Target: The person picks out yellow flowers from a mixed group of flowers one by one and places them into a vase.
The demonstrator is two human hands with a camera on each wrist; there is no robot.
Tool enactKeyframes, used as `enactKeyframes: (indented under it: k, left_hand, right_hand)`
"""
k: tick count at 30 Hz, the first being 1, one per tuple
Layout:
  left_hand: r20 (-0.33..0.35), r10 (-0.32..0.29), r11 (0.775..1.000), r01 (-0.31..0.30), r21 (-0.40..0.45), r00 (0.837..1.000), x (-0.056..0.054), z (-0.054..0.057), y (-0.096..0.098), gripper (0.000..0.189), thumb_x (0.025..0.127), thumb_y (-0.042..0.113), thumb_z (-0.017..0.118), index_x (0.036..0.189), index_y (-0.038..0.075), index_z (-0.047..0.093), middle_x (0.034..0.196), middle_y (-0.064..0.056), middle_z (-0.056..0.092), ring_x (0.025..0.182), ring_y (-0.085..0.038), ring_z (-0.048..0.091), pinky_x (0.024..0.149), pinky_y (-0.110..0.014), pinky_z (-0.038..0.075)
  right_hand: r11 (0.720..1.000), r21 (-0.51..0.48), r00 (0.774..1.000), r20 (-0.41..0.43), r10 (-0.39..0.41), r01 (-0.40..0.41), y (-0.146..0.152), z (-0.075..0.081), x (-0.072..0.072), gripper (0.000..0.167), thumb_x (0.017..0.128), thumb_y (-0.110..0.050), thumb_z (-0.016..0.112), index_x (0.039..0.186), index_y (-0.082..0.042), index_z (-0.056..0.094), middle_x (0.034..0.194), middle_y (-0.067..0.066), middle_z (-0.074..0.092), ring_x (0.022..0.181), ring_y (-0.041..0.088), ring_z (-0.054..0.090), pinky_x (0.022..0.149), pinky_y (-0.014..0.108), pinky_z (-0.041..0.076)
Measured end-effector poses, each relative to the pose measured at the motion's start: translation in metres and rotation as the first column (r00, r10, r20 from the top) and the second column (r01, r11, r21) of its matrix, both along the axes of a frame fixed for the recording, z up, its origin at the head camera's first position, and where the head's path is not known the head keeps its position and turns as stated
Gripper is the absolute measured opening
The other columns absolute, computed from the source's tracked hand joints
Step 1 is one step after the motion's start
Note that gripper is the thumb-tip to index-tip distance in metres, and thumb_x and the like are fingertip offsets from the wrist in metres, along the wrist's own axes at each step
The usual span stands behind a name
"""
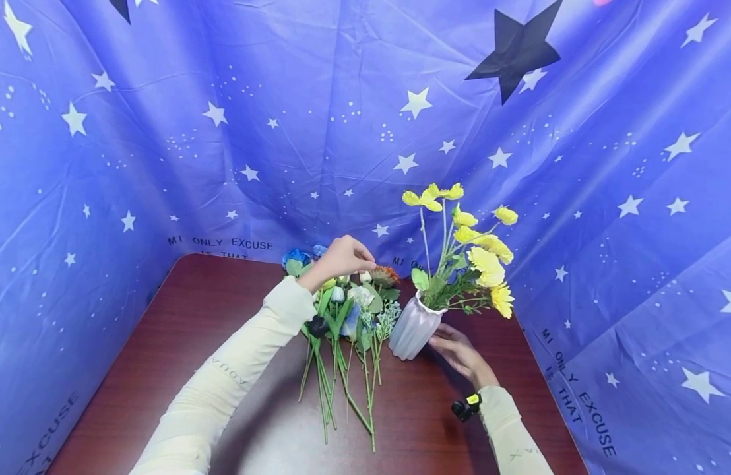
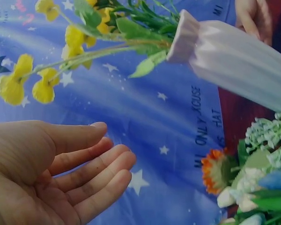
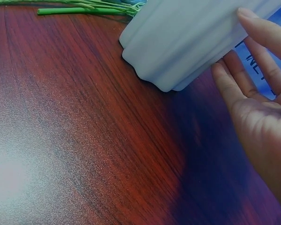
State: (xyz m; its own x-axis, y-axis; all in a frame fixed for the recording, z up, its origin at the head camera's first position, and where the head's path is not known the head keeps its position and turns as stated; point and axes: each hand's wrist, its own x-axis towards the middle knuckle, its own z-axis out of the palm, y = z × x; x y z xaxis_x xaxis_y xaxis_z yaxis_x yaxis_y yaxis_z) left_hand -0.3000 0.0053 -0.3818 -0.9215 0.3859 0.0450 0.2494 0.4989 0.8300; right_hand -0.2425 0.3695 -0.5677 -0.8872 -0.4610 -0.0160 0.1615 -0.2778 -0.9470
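A pale ribbed vase (image 1: 415, 326) holds several yellow flowers (image 1: 487, 264) on long stems with green leaves. My right hand (image 1: 457, 349) is at the vase's right side; in the right wrist view its extended fingertips (image 3: 222, 77) touch the vase wall, not wrapped around it. My left hand (image 1: 344, 257) hovers over the blooms of a loose bunch of flowers (image 1: 353, 310) left of the vase. The left wrist view shows that hand (image 2: 79, 173) with loosely bent fingers and nothing in them. Near it in the bunch is an orange flower (image 2: 214, 171).
The bunch includes blue, white and orange heads, its green stems (image 1: 324, 389) pointing toward the table's front edge. Everything rests on a dark red wooden table (image 1: 264, 422). A blue star-printed cloth (image 1: 318, 158) hangs behind and along both sides.
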Motion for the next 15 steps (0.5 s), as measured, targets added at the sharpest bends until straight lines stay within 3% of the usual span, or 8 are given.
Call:
enactKeyframes:
  k: [6,9,15]
  left_hand:
    - [0.054,0.037,0.998,-0.035,-0.046,0.998,0.002,-0.010,-0.016,0.017,0.092,0.016,0.077,0.103,0.004,0.079,0.098,-0.013,0.079,0.077,-0.018,0.075,0.071,-0.027,0.064]
    - [0.081,0.053,0.995,-0.046,-0.084,0.995,0.003,-0.016,-0.023,0.019,0.092,0.017,0.076,0.104,0.003,0.079,0.098,-0.013,0.079,0.073,-0.015,0.073,0.071,-0.026,0.062]
    - [0.180,0.124,0.987,-0.101,-0.128,0.976,0.003,-0.031,-0.036,0.017,0.094,0.014,0.071,0.100,0.001,0.079,0.106,-0.014,0.078,0.060,-0.007,0.060,0.056,-0.017,0.049]
  right_hand:
    - [1.000,-0.003,1.000,-0.003,0.007,-0.007,0.001,-0.001,0.001,0.050,0.097,0.020,0.038,0.120,-0.016,0.064,0.116,-0.001,0.070,0.108,0.009,0.068,0.103,0.023,0.055]
    - [1.000,0.014,1.000,0.005,0.000,0.000,0.001,-0.001,0.000,0.048,0.097,0.019,0.041,0.120,-0.017,0.064,0.116,-0.002,0.070,0.108,0.009,0.068,0.103,0.023,0.055]
    - [1.000,0.009,1.000,0.002,-0.003,0.003,0.001,-0.001,-0.002,0.046,0.097,0.020,0.040,0.121,-0.014,0.061,0.116,-0.001,0.069,0.108,0.009,0.067,0.105,0.024,0.054]
